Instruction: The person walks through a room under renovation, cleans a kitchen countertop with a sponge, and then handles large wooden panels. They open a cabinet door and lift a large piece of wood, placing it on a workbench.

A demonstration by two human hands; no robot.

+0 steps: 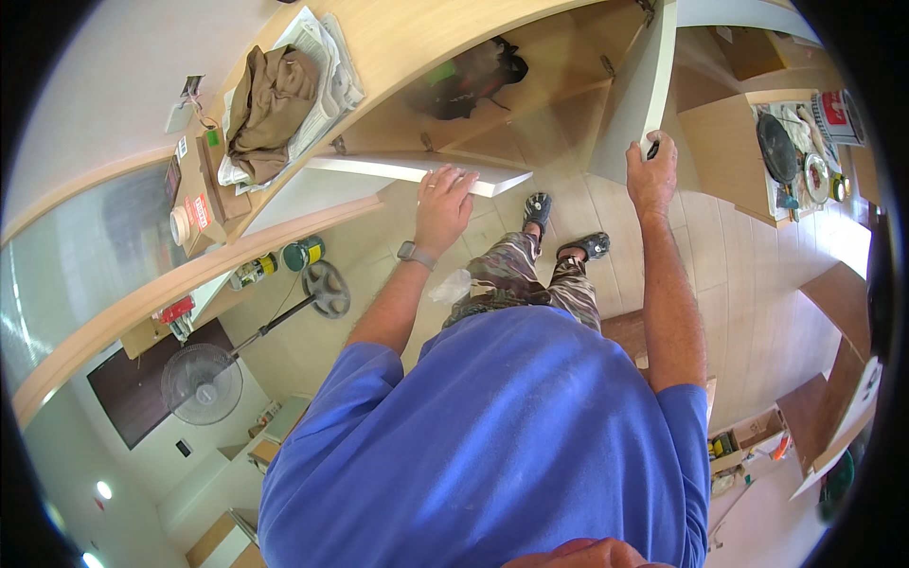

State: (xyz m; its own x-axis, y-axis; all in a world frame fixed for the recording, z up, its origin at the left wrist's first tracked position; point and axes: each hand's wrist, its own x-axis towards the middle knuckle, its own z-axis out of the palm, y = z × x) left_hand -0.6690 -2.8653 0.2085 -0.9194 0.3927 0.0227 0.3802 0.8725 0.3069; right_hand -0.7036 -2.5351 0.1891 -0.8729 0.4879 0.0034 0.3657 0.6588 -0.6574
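A cabinet with two white-faced doors stands in front of me, both swung outward. My left hand [443, 213], with a watch at its wrist, lies with fingers stretched over the top edge of the left cabinet door [369, 170]. My right hand [651, 178] has its fingers curled round the outer edge of the right cabinet door [632, 104], beside a small dark spot. Hinges show on the inner sides of the doors. Inside the cabinet lies a dark bag [473, 80] with a bit of green.
Brown cloth [275, 104] and newspapers [331, 66] lie on the wooden top at the left. A standing fan [202, 383] is at the lower left. On the right, a cardboard box [724, 156] stands near a pan [776, 149] and cans. My shoes are on the tiled floor [729, 284].
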